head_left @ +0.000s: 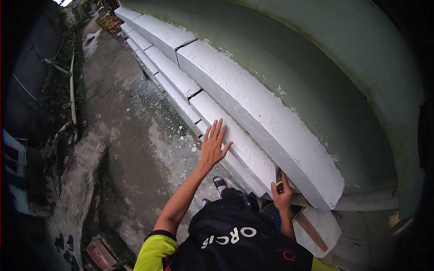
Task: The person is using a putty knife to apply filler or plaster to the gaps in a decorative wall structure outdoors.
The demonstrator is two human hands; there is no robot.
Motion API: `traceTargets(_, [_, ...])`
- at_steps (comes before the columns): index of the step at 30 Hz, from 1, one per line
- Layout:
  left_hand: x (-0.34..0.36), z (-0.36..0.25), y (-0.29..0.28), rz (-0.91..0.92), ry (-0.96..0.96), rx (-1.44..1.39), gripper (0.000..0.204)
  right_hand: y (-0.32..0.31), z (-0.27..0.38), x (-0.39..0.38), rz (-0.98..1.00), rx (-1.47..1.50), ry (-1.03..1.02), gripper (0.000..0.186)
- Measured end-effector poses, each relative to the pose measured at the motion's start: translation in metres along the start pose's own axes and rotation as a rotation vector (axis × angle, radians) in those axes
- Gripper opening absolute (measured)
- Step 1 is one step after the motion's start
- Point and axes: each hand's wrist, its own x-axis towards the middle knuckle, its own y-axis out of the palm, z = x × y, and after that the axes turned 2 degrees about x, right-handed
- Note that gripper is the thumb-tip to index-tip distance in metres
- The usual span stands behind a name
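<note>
Long white blocks rise in stepped tiers along a green wall, with dark gaps at their joints. My left hand lies open, fingers stretched, on a lower white tier. Lower right, my right hand is closed around a hand tool with a black-and-yellow handle. Its dark, narrow upper part points at the end of the tier, under the overhanging top block. The tool's exact kind is hard to make out. Roughness and small marks show on the top block's white surface.
Left of the tiers runs a stained concrete path with white flecks. A pipe lines its far left side. Several dark slippers and an open box sit lower left. At lower right lies a wooden strip. The green wall stands right.
</note>
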Motion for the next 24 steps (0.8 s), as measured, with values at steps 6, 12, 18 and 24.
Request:
traceTargets(6, [-0.028, -0.11, 0.027, 0.17, 0.198, -0.072, 0.081, -0.003, -0.02, -0.005, 0.026, -0.05, -0.034, 0.05])
traceTargets(12, [-0.065, -0.175, 0.037, 0.285, 0.336, -0.271, 0.062, 0.003, -0.034, -0.005, -0.011, -0.011, -0.197, 0.056])
traceTargets(18, [-0.053, -0.152, 0.022, 0.016, 0.284, -0.536, 0.047, -0.01, -0.042, -0.02, -0.044, 0.165, -0.056, 0.055])
traceTargets(24, [-0.054, -0.148, 0.022, 0.128, 0.093, -0.108, 0.08, -0.013, -0.035, -0.026, -0.031, 0.19, -0.058, 0.054])
